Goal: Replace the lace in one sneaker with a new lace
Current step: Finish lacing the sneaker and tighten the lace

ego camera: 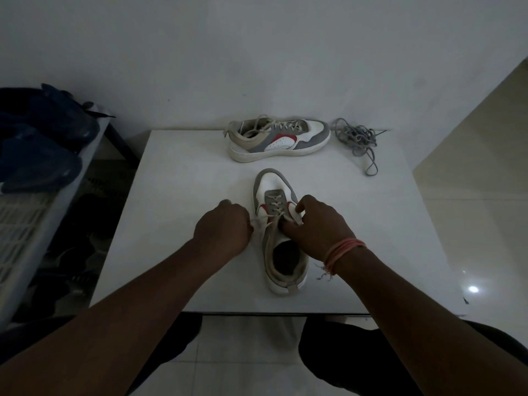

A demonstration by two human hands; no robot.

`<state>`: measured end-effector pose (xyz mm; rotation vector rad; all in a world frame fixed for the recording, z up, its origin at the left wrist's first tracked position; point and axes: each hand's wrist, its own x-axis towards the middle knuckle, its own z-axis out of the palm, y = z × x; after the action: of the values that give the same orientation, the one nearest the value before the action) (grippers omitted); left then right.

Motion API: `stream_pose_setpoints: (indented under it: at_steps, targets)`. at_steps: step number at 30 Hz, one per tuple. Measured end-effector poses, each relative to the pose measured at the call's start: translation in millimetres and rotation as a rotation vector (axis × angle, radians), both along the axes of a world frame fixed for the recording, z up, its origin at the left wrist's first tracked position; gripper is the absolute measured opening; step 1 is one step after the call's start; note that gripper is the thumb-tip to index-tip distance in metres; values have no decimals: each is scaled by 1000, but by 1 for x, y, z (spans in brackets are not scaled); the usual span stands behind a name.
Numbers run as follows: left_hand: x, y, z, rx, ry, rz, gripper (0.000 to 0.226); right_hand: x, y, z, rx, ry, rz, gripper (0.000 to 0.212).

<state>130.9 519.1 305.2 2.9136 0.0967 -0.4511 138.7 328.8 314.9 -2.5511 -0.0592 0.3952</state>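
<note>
A white, grey and red sneaker (274, 190) stands on the white table (177, 181), toe pointing away from me, with a pale lace (273, 208) through its eyelets. My left hand (223, 227) sits just left of the shoe, fingers curled, pinching a lace end at its side. My right hand (317, 227) grips the shoe's right side near the top eyelets, thumb on the upper and fingers by the tongue. A loose grey lace (357, 138) lies bunched at the table's far right.
The second sneaker (278, 140) lies side-on at the table's far edge against the wall. A rack with dark blue shoes (40, 138) stands to the left. My knees are below the table's near edge, with tiled floor on the right.
</note>
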Motion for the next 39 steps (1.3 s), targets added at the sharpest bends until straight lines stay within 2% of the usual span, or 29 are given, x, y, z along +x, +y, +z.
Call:
stream_pose_setpoints:
  at_steps: [3,5,6,9,11,13,15,18,21,24,28,31,34,36,39]
  targets:
    - [9,-5,20,194,-54,32,39,1,-3,-3,34,18,-1,47]
    - [20,0,42,203,-162,37,43,2,-5,-2,84,46,25,51]
    - [25,7,54,131,-213,22,42,4,-6,-1,111,48,52,52]
    - [27,24,82,-287,-255,2,26,9,-5,7,247,-56,94,40]
    - [23,26,91,-356,-222,-38,25,9,1,15,398,-165,91,24]
    - [21,25,97,-414,-94,-51,33,8,8,19,543,-171,113,13]
    - [18,18,104,-720,116,20,39,3,13,23,654,-130,146,23]
    - [17,4,106,-1444,442,275,31,-5,19,23,773,-135,181,41]
    - [22,0,98,-1914,491,485,24,-5,21,22,900,-57,158,45]
    - [27,5,92,-2164,430,587,35,-1,19,21,957,71,207,32]
    - [32,10,88,-2240,353,683,36,1,16,21,939,28,235,22]
    - [39,22,85,-2346,245,852,31,7,8,22,934,-30,178,18]
    - [40,27,82,-2397,195,915,33,7,6,19,824,-70,223,18]
    - [36,20,82,-2298,288,809,32,0,16,18,845,9,295,27]
    - [28,6,83,-1977,408,616,34,-8,28,25,1147,232,246,39]
